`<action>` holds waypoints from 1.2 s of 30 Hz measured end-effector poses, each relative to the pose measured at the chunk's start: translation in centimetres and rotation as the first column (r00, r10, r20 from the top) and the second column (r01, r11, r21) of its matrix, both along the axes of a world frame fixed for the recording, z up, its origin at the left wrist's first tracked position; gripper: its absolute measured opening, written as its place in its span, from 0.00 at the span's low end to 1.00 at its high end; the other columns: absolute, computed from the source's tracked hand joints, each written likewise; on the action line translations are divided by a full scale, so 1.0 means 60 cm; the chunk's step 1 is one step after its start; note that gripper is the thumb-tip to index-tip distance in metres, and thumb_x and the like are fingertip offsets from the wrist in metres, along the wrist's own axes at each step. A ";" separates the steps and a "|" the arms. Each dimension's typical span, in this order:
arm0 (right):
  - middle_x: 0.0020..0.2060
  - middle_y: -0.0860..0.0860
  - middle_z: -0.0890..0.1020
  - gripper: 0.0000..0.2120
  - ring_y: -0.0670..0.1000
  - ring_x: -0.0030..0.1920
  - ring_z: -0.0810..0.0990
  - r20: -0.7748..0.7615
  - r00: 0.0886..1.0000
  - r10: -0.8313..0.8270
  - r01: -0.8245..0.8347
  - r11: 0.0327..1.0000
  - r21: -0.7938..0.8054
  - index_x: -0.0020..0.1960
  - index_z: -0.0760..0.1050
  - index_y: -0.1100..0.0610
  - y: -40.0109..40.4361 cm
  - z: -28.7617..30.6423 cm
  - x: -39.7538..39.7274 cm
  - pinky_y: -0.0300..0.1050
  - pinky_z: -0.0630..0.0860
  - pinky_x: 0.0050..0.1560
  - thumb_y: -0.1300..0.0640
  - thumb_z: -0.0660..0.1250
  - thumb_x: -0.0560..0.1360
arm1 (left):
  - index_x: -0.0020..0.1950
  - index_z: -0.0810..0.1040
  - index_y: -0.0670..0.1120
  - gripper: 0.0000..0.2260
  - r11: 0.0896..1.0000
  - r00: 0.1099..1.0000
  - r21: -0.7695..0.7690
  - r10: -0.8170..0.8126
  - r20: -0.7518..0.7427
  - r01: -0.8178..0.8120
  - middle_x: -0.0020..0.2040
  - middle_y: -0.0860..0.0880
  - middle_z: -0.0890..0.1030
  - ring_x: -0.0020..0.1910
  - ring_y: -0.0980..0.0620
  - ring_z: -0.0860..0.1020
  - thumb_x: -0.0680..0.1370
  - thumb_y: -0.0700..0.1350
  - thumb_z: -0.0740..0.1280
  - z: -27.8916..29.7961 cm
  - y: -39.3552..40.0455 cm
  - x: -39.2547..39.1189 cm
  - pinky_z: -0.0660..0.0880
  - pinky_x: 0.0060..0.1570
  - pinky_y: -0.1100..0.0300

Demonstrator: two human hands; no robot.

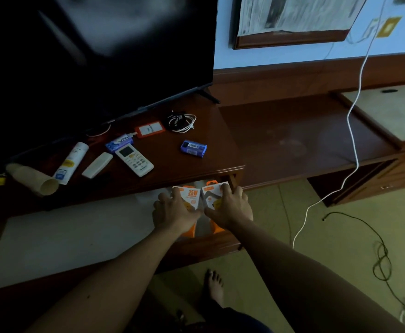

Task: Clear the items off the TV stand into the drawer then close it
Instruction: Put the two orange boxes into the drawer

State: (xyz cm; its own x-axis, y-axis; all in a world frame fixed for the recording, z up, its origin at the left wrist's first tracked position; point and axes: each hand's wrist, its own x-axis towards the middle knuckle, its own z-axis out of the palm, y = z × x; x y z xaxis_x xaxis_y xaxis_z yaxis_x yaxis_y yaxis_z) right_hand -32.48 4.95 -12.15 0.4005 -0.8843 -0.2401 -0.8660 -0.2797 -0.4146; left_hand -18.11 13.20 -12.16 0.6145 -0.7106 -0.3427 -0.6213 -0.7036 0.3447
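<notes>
The drawer [71,236] of the TV stand [172,174] is pulled out, lined with pale paper. At its right end my left hand [176,210] grips an orange-and-white charger box [190,193] marked 25W. Beside it my right hand [229,207] grips a second orange-and-white box [211,192]. Both boxes sit low inside the drawer. On the stand top lie a white remote [134,159], a slim white remote [97,164], a blue box [193,148], a white tube [70,162], a coiled cable [181,121], an orange card holder [150,129], a blue pack [119,143] and a cardboard roll [33,179].
A large dark TV [88,56] stands on the stand's left part. A white cable [351,131] hangs from the wall across a lower desk top [304,140] to the floor. A dark cord [379,248] loops on the tiled floor at right. A bare foot [214,287] is below.
</notes>
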 end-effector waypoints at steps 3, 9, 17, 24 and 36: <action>0.65 0.56 0.66 0.43 0.60 0.66 0.68 0.014 1.000 0.009 -0.009 0.999 0.031 0.72 0.58 0.50 -0.007 -0.010 0.013 0.57 0.75 0.57 0.32 0.71 0.66 | 0.75 0.56 0.51 0.47 0.999 0.999 0.012 0.037 -0.029 -0.036 0.69 0.40 0.64 0.67 0.37 0.67 0.66 0.71 0.70 -0.013 -0.006 0.007 0.73 0.61 0.44; 0.65 0.58 0.66 0.39 0.62 0.66 0.68 -0.042 0.999 0.007 -0.001 0.992 0.124 0.70 0.59 0.52 -0.030 -0.053 0.027 0.57 0.74 0.55 0.38 0.72 0.69 | 0.75 0.57 0.51 0.46 0.991 0.991 0.065 0.120 -0.064 -0.116 0.71 0.39 0.64 0.68 0.36 0.67 0.66 0.68 0.73 -0.052 -0.021 0.022 0.70 0.63 0.44; 0.68 0.60 0.62 0.42 0.64 0.65 0.70 -0.164 0.983 0.085 -0.045 0.972 0.232 0.74 0.54 0.53 -0.054 -0.113 0.030 0.58 0.76 0.56 0.41 0.73 0.70 | 0.73 0.58 0.50 0.43 0.984 0.988 0.133 0.133 -0.079 -0.121 0.69 0.39 0.64 0.66 0.36 0.68 0.66 0.66 0.74 -0.111 -0.045 0.013 0.72 0.60 0.43; 0.71 0.61 0.60 0.45 0.65 0.66 0.70 -0.197 0.973 0.122 -0.071 0.966 0.247 0.76 0.51 0.55 -0.057 -0.122 0.033 0.58 0.76 0.56 0.39 0.72 0.72 | 0.76 0.55 0.49 0.47 0.985 0.983 0.136 0.125 -0.136 -0.106 0.72 0.38 0.62 0.68 0.35 0.66 0.67 0.66 0.75 -0.136 -0.051 0.008 0.71 0.62 0.41; 0.75 0.60 0.60 0.33 0.65 0.71 0.63 -0.370 0.818 0.440 -0.447 0.892 0.071 0.77 0.58 0.52 -0.053 -0.110 0.033 0.58 0.69 0.63 0.47 0.67 0.77 | 0.81 0.56 0.53 0.33 0.995 0.955 0.097 0.066 -0.290 -0.040 0.71 0.40 0.65 0.67 0.37 0.72 0.79 0.44 0.67 -0.139 -0.022 0.021 0.71 0.66 0.50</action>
State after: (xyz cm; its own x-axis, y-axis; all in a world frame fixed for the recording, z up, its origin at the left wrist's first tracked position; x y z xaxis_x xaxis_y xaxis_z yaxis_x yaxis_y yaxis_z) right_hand -30.49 1.75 -18.74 0.6362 -0.6381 -0.4338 -0.7334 -0.6747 -0.0832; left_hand -16.82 11.90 -20.48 0.5137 -0.6382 -0.5734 -0.4636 -0.7688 0.4404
